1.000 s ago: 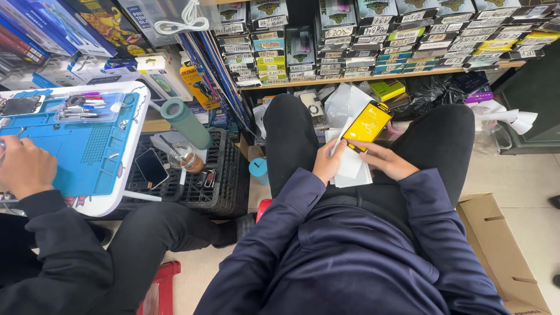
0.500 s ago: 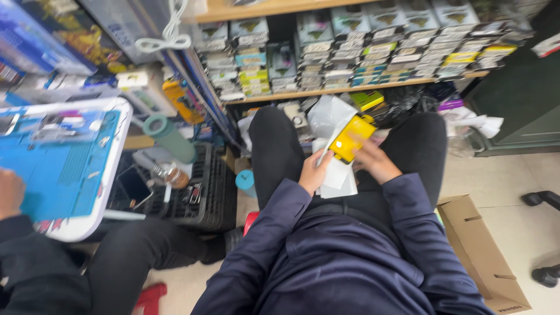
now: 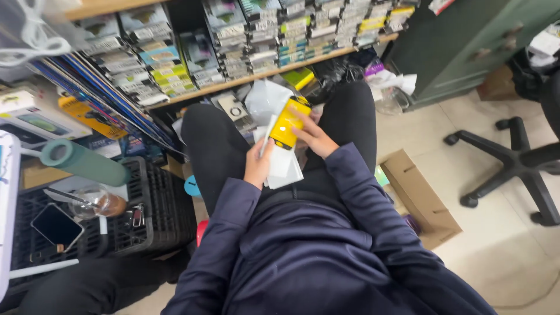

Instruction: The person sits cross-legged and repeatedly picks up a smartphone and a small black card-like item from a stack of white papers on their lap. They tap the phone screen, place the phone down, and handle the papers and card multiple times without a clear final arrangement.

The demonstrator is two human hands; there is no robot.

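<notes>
Fingers of both hands grip a yellow packet over white sleeves.

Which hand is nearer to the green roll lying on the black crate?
Left. The left hand holds white sheets in the lap, on the side toward the green roll. The right hand grips the yellow card, farther from it.

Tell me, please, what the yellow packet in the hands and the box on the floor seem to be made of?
The yellow packet, held by the left hand and the right hand, looks like thin glossy card or plastic film: flat, with a slight sheen. The box on the floor looks like matt brown corrugated cardboard, with open flaps.
</notes>
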